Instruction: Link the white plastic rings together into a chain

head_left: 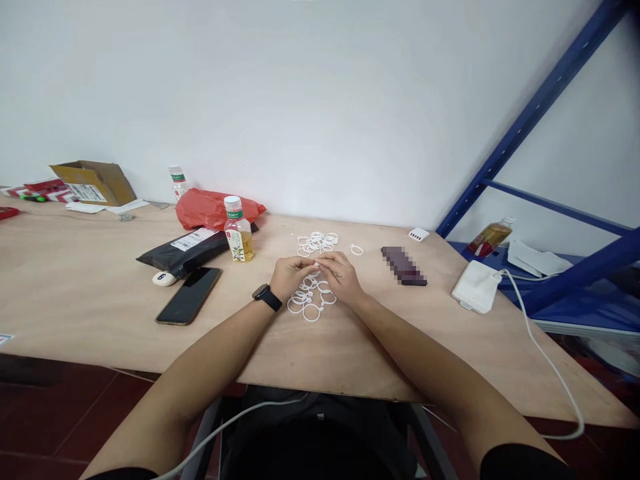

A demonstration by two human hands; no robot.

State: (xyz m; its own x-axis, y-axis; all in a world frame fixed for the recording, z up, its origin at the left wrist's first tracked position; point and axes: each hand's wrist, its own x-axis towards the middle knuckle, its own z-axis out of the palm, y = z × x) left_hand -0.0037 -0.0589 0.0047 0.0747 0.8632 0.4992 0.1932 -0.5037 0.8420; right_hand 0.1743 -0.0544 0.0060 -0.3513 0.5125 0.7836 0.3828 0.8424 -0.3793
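Note:
My left hand [287,277], with a dark watch on its wrist, is closed in a pinch over the middle of the table. Fingertip to fingertip with it, my right hand [343,277] is pinched shut too. A small white part [316,264] shows between the fingertips; it looks like a piece of a white plastic ring, mostly covered by the fingers. Just below the hands lies a loose group of white plastic rings [313,321] with small tabs. Beyond the hands is a second pile of such rings [316,245], and a single ring [357,254] lies to its right.
To the left are a phone [189,297], a black parcel [193,250], a drink bottle [240,237] and a red plastic bag [207,207]. A pixelated dark object [404,267] and a white charger [477,287] with its cable lie right. Blue rack beams [540,93] stand at the right edge.

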